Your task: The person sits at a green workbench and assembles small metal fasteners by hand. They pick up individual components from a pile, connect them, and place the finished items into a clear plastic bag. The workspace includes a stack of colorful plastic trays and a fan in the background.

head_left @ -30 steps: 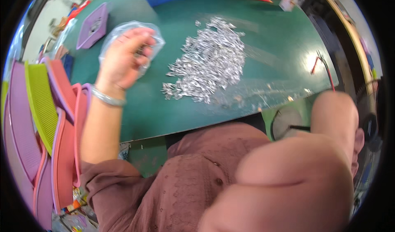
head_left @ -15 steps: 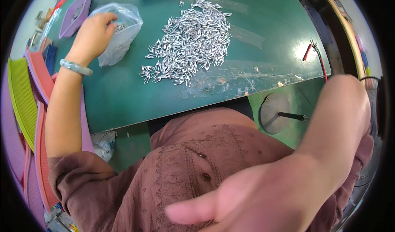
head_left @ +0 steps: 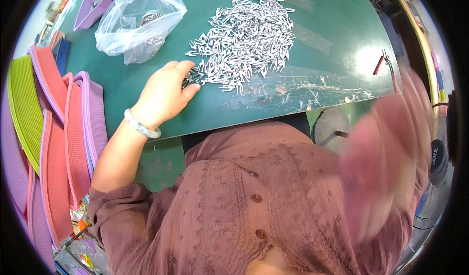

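Observation:
A wide heap of small, silvery forked metal pieces [head_left: 244,40] lies on the green table [head_left: 132,92]. At its near left edge my left hand [head_left: 166,89], with a bangle on the wrist, curls its fingers and thumb around a few darker-looking metal pieces [head_left: 191,76]. A clear plastic bag [head_left: 141,23] with more small metal parts in it rests beyond that hand, its mouth gaping. My right hand [head_left: 378,162] is raised on the right side, in front of my body and past the table edge. Motion smears it, so its fingers cannot be made out.
Red-handled pliers [head_left: 379,65] lie near the table's right corner. A purple tray [head_left: 95,4] stands at the far left. Pink, purple and green plastic baskets [head_left: 53,119] are stacked left of the table. A round stand base [head_left: 332,128] is on the floor.
My left hand has moved from the plastic bag, right and nearer, to the heap's edge. My right hand has swung up and to the right from low in front of my body.

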The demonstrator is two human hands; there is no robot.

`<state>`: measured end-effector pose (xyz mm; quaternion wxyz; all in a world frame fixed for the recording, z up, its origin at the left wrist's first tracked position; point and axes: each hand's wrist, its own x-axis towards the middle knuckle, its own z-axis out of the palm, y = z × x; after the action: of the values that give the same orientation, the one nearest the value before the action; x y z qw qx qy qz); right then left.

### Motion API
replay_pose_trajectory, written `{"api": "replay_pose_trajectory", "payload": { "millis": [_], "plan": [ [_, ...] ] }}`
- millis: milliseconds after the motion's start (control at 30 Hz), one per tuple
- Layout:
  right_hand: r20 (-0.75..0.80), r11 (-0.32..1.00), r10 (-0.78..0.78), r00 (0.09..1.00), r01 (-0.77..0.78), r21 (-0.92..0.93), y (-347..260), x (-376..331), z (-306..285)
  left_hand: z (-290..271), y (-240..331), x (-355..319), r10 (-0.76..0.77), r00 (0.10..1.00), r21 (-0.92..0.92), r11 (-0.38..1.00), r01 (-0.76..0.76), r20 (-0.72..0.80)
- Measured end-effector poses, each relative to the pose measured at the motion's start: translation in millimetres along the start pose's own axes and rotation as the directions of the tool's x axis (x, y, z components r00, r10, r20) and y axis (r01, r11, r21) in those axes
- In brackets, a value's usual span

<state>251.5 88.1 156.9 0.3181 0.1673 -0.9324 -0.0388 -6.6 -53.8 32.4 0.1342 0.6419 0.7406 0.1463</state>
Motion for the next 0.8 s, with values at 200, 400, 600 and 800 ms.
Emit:
{"api": "replay_pose_trajectory", "payload": {
  "millis": [200, 400, 600, 800],
  "plan": [
    [0.204, 0.92, 0.337, 0.919, -0.367, 0.135, 61.0, -51.5, 124.7, 23.7, 8.1, 16.0, 0.095, 0.988, -0.043, 0.994, -0.101, -0.12],
    [0.204, 0.885, 0.355, 0.912, -0.398, 0.242, 57.7, -41.9, 166.8, 25.1, 10.3, 30.9, 0.059, 0.989, -0.104, 0.992, -0.074, -0.137],
    [0.225, 0.865, 0.366, 0.903, -0.419, 0.277, 64.4, -40.4, 169.9, 24.1, 6.9, 37.2, 0.012, 0.983, -0.205, 0.977, -0.051, -0.186],
    [0.329, 0.444, 0.622, 0.711, -0.666, 0.599, 69.3, -30.9, 169.1, 29.1, 7.6, 47.3, -0.132, 0.971, -0.495, 0.869, 0.016, -0.201]
  ]
}}
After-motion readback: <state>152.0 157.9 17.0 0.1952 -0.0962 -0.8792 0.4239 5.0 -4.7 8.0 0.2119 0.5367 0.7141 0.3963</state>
